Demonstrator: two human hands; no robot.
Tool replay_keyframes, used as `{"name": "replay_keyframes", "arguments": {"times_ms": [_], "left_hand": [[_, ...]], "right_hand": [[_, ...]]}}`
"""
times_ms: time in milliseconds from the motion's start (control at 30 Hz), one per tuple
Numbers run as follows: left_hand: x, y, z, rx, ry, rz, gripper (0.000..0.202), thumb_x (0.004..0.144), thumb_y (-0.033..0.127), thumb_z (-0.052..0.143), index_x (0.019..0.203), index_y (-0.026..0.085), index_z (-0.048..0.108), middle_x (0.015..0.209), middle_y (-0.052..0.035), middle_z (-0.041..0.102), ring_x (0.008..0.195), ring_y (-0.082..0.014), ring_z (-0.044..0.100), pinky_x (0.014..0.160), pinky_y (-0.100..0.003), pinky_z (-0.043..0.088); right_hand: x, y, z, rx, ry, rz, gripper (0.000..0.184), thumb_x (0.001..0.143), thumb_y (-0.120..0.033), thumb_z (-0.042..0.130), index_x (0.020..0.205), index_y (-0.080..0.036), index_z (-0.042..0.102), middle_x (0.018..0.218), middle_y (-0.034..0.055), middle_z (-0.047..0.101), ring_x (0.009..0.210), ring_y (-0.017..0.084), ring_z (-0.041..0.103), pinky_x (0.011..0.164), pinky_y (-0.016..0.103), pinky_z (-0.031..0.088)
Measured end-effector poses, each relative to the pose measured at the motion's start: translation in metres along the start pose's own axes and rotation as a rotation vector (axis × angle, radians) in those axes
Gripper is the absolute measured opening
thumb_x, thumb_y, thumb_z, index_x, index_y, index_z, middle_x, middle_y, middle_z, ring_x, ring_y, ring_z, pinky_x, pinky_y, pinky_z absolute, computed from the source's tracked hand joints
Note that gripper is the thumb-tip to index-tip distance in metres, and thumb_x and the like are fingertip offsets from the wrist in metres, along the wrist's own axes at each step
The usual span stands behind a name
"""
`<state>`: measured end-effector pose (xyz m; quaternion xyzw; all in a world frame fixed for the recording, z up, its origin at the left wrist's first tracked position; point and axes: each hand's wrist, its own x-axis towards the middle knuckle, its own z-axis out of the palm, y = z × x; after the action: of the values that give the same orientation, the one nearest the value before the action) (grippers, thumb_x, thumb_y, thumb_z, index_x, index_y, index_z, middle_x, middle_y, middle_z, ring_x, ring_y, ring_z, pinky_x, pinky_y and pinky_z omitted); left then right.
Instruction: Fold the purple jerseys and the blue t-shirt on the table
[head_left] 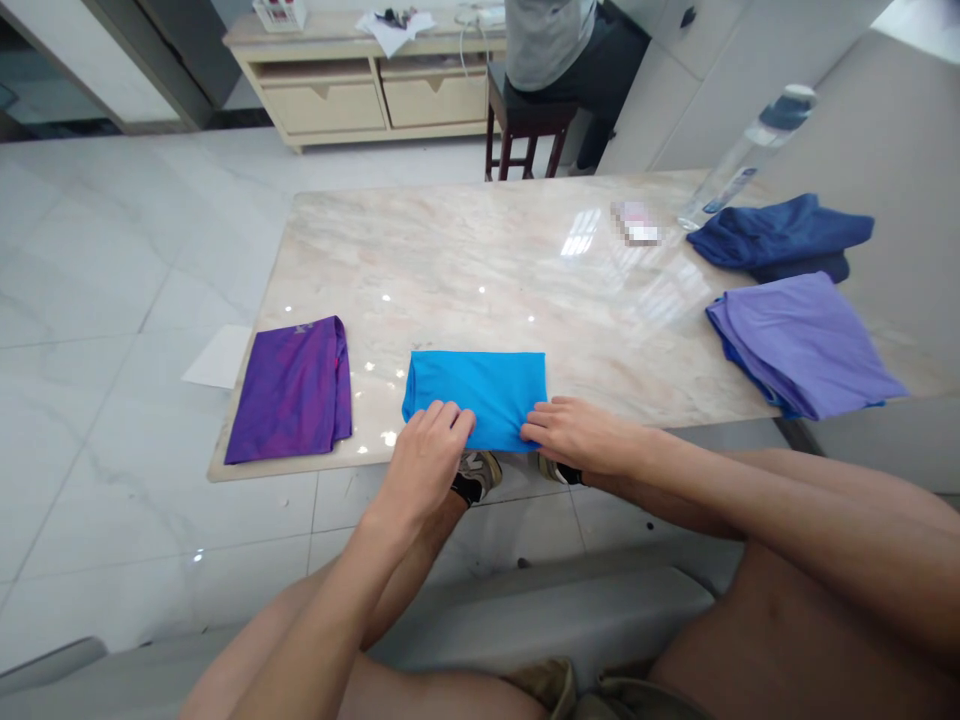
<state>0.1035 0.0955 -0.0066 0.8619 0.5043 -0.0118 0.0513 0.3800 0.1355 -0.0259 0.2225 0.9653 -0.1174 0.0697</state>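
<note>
A bright blue cloth, folded into a rectangle, lies at the front edge of the marble-patterned table. My left hand grips its near left part with fingers curled. At the near right corner, my right hand pinches the fabric, which wrinkles under the fingertips. A purple folded cloth rests to the left, apart from both hands. Over on the right sits a stack topped by a lavender folded cloth, with blue fabric showing beneath. Behind that stack is a crumpled navy cloth.
A clear bottle with a blue cap stands at the table's back right. Near it lies a small blurred packet. Beyond the table, a person sits on a dark stool beside a low cabinet. White paper shows past the left edge.
</note>
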Motion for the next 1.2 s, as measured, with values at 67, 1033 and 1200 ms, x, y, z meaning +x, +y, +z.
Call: {"name": "replay_keyframes", "arguments": {"times_ms": [67, 1033, 1200], "left_hand": [[-0.003, 0.001, -0.002, 0.028, -0.054, 0.040, 0.025, 0.102, 0.003, 0.053, 0.106, 0.020, 0.070, 0.102, -0.0085, 0.070, 0.100, -0.0291, 0.065, 0.080, -0.041, 0.050], [-0.010, -0.069, -0.012, -0.159, -0.228, -0.696, 0.026, 0.102, 0.046, 0.062, 0.102, 0.023, 0.075, 0.107, -0.0129, 0.082, 0.100, -0.0369, 0.077, 0.080, -0.040, 0.054], [-0.018, -0.043, -0.008, -0.162, 0.061, -0.419, 0.038, 0.108, 0.044, 0.055, 0.128, 0.017, 0.071, 0.129, -0.0193, 0.075, 0.122, -0.0367, 0.070, 0.100, -0.048, 0.059]], "right_hand": [[0.000, -0.003, 0.005, 0.003, -0.005, 0.051, 0.012, 0.107, -0.022, 0.068, 0.117, -0.016, 0.067, 0.106, 0.0111, 0.071, 0.100, 0.026, 0.065, 0.080, 0.035, 0.045], [0.014, -0.015, -0.014, 0.054, 0.057, -0.031, 0.026, 0.114, -0.027, 0.054, 0.102, -0.016, 0.074, 0.094, 0.0110, 0.074, 0.095, 0.025, 0.065, 0.084, 0.036, 0.046], [0.017, -0.018, -0.015, 0.078, 0.009, -0.020, 0.027, 0.113, -0.029, 0.057, 0.100, -0.016, 0.077, 0.094, 0.0108, 0.076, 0.093, 0.024, 0.067, 0.084, 0.035, 0.045]]}}
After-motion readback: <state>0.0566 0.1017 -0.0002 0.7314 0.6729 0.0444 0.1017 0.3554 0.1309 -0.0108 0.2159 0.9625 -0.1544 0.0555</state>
